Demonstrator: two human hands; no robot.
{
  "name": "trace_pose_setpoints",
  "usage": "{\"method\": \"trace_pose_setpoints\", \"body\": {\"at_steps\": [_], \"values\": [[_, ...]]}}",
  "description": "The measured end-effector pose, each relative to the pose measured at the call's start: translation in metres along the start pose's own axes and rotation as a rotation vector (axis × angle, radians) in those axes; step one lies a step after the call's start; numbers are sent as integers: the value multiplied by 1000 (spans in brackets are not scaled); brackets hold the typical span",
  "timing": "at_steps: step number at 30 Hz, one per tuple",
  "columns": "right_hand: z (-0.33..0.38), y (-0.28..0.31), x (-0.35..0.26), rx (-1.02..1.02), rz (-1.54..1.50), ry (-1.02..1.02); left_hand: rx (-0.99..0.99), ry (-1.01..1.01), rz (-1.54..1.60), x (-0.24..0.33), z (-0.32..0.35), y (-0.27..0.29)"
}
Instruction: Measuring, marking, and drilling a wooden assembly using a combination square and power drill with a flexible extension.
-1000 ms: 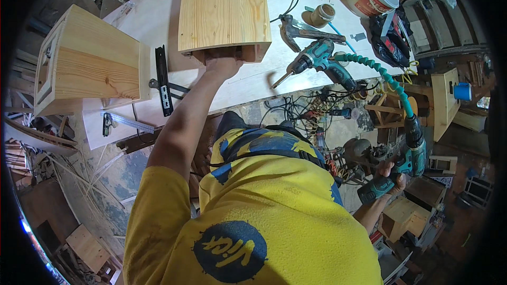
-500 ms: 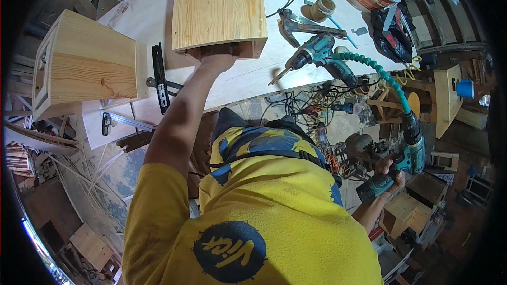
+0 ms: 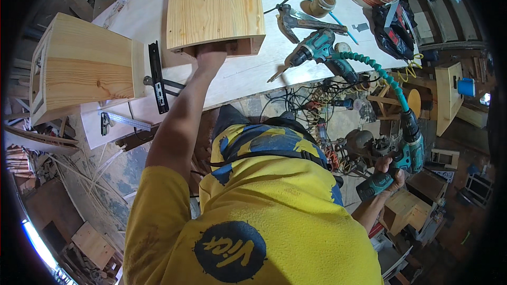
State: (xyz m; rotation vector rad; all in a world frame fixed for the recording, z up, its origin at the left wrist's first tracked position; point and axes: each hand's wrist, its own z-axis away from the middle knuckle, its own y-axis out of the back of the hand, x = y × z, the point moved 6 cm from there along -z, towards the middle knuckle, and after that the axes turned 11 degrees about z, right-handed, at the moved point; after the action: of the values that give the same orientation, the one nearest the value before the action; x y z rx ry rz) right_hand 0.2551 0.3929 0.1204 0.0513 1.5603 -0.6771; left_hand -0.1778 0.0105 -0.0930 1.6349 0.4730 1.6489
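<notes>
Left hand (image 3: pixel 211 57): reaching forward into a wooden box (image 3: pixel 216 8) that is hiding its fingers; cannot tell if grasping
Right hand (image 3: pixel 397 182): hanging low, out sideways, clenching one teal drill (image 3: pixel 411 155)
Second drill (image 3: pixel 320 46): lying on the tabletop (image 3: pixel 245 76), right of the left hand
Hammer (image 3: pixel 312 24): one, lying right of the left hand
Drawer slide (image 3: pixel 158 76): one, resting left of the left hand

Pale rectangular wooden box (image 3: pixel 215 8): mouth partly blocked by left forearm (image 3: pixel 185 106) — gap rightward. Teal-black cordless drill (image 3: pixel 319 46) on the tabletop obstructs farther right.
</notes>
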Motion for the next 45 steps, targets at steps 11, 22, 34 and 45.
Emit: {"method": "trace_pose_setpoints", "body": {"at_steps": [11,22,34,45], "values": [[-2,11,5,15,10,-51,121,-153,-182,13,-22,12],[1,14,10,35,-34,-38,101,-150,-144,10,-25,12],[6,27,13,27,-84,-82,80,-140,-126,8,-23,9],[7,22,13,53,-59,-88,138,-181,-73,14,-19,12]]}}
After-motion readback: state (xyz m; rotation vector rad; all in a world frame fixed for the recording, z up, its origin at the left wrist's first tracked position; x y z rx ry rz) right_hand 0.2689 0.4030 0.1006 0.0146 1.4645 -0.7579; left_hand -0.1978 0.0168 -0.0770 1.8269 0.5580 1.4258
